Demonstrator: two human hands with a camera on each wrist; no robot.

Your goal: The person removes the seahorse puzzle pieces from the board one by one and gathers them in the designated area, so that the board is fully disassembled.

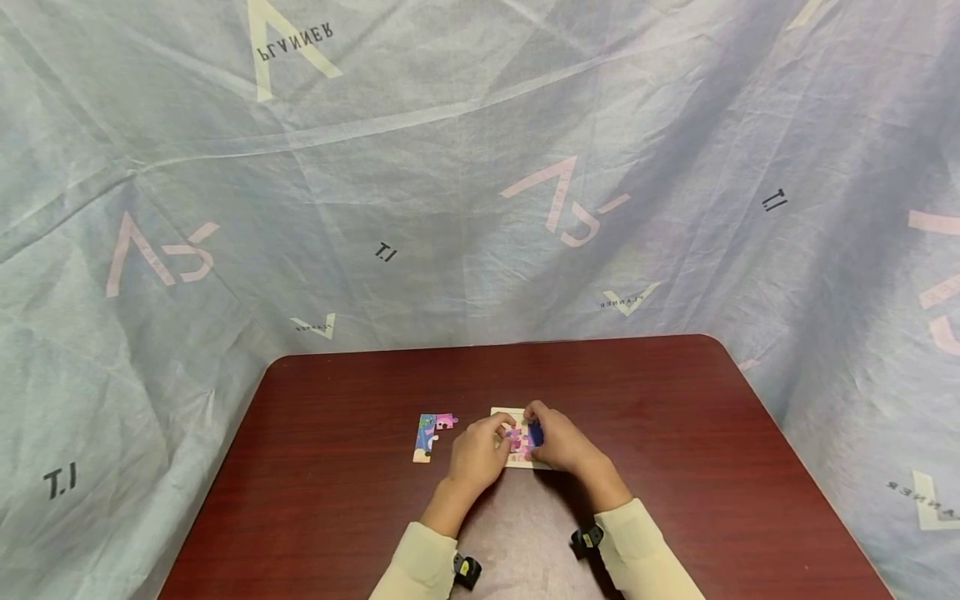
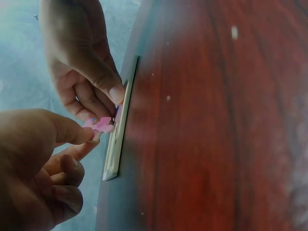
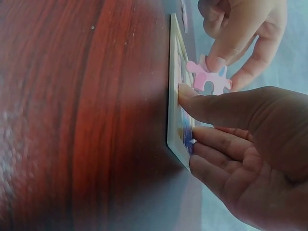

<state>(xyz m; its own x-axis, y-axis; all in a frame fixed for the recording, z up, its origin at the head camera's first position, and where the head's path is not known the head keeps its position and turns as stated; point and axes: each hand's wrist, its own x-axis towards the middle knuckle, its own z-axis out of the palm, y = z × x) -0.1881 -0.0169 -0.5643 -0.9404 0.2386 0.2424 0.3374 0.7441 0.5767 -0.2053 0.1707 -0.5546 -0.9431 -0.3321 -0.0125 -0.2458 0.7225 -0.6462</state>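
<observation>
A pink jigsaw piece (image 2: 101, 125) is pinched between the thumb and fingers of my left hand (image 1: 477, 454). It is tilted up over the puzzle tray (image 1: 532, 465), a flat pale-rimmed tray with pink and purple pieces in it. In the right wrist view the same jigsaw piece (image 3: 204, 79) shows its knobs close to the tray's inner area. My right hand (image 1: 566, 442) rests at the tray's right part, thumb and fingertips spread apart and touching the pieces there. Both hands cover much of the tray in the head view.
Several joined puzzle pieces (image 1: 425, 433), blue and pink, lie on the table left of the tray. The dark red wooden table (image 1: 337, 500) has rounded far corners. A grey printed cloth (image 1: 450, 192) hangs behind it and along both sides.
</observation>
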